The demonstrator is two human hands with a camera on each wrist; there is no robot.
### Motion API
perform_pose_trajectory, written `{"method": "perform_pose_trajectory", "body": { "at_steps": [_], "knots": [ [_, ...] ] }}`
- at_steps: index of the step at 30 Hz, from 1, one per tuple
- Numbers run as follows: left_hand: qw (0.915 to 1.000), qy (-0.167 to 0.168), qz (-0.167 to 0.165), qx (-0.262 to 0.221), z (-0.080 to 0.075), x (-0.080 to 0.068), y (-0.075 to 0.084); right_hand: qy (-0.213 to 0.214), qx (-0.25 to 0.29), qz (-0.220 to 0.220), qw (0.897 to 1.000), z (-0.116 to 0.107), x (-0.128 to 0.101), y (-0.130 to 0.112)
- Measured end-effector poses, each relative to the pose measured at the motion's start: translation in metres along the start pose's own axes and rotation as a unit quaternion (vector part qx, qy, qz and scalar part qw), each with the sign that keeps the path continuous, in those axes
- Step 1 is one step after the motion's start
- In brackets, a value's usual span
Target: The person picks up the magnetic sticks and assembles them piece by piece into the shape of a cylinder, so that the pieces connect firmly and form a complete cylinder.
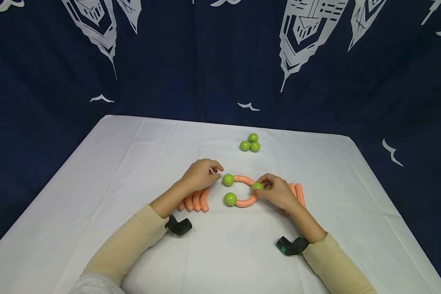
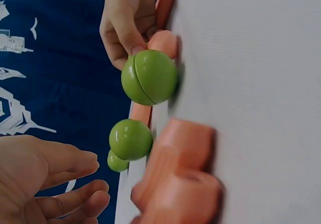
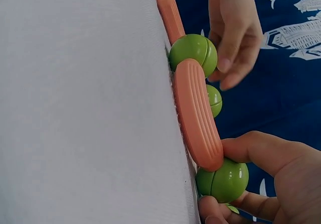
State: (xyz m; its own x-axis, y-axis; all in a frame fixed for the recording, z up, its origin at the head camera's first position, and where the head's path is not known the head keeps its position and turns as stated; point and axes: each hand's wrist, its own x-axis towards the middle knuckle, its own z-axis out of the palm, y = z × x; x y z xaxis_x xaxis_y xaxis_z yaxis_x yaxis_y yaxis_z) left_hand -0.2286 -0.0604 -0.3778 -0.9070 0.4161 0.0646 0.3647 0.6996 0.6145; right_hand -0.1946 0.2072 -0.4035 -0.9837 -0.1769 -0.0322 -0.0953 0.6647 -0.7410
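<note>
My right hand [image 1: 277, 192] pinches a green ball [image 1: 257, 186] between thumb and fingers. From that ball two curved orange rods, the far rod [image 1: 243, 179] and the near rod [image 1: 247, 201], reach left. Each rod's left end meets a green ball, the far ball [image 1: 228, 179] and the near ball [image 1: 230, 199]. In the right wrist view, the ribbed near rod [image 3: 197, 114] touches the pinched ball [image 3: 230, 181]. My left hand [image 1: 202, 175] hovers just left of the far ball with nothing in it, thumb and fingers apart in the left wrist view.
Several curved orange rods [image 1: 196, 201] lie side by side under my left forearm. Straighter orange rods [image 1: 299, 194] lie beside my right wrist, partly hidden by it. Three green balls [image 1: 255, 146] cluster farther back on the white tablecloth [image 1: 150, 139]. A dark blue curtain [image 1: 206, 61] hangs behind.
</note>
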Motion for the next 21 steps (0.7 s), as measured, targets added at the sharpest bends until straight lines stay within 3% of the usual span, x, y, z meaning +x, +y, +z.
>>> {"method": "perform_pose_trajectory", "body": {
  "at_steps": [5,11,15,21],
  "knots": [
    [0.9999,0.002,-0.005,0.009,-0.004,-0.025,-0.006,-0.001,0.002,-0.004,1.0,-0.001,-0.001,0.001],
    [0.9989,-0.003,-0.047,-0.001,-0.002,-0.049,0.002,-0.002,0.003,-0.005,1.0,-0.002,0.0,0.001],
    [0.9986,-0.016,-0.045,0.021,0.004,-0.055,0.008,0.0,0.004,-0.003,1.0,-0.002,0.0,0.002],
    [0.996,0.004,-0.023,0.086,0.013,-0.056,0.012,0.001,0.004,-0.006,1.0,-0.001,0.0,0.004]
  ]
}}
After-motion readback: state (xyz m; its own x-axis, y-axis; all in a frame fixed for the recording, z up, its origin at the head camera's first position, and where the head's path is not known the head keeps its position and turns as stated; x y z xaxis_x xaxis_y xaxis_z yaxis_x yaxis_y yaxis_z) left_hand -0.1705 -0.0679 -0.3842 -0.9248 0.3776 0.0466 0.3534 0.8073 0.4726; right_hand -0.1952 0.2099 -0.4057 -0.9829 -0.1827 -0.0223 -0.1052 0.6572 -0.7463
